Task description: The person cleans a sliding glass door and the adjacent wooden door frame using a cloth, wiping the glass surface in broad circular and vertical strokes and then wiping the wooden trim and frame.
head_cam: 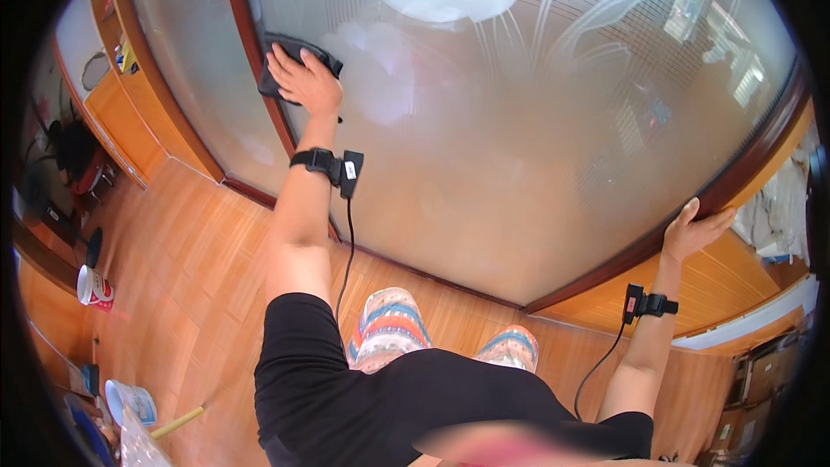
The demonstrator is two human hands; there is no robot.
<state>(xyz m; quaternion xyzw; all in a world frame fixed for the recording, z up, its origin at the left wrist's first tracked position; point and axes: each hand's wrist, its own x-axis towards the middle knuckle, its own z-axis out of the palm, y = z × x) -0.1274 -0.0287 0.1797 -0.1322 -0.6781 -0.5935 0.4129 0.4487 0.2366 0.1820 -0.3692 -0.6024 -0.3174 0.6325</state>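
Observation:
My left hand (305, 81) lies flat, fingers spread, on a folded black cloth (271, 83), pressing it against a frosted glass sliding door panel (454, 162) beside its dark red-brown upright frame (280, 118). The glass bears etched leaf and flower patterns. At the right, my right hand (692, 233) rests on the panel's dark wooden edge (720, 191), thumb on the frame and fingers stretched along the lighter wood beside it. Each wrist wears a black strap with a small cabled device.
A wooden floor (188, 259) spreads below. On the left stand a white and red bucket (94, 287) and a white and blue bucket (131, 402), near a yellow stick (178, 423). Cardboard boxes (768, 373) are at lower right. Plastic-wrapped items (775, 207) lie behind the right edge.

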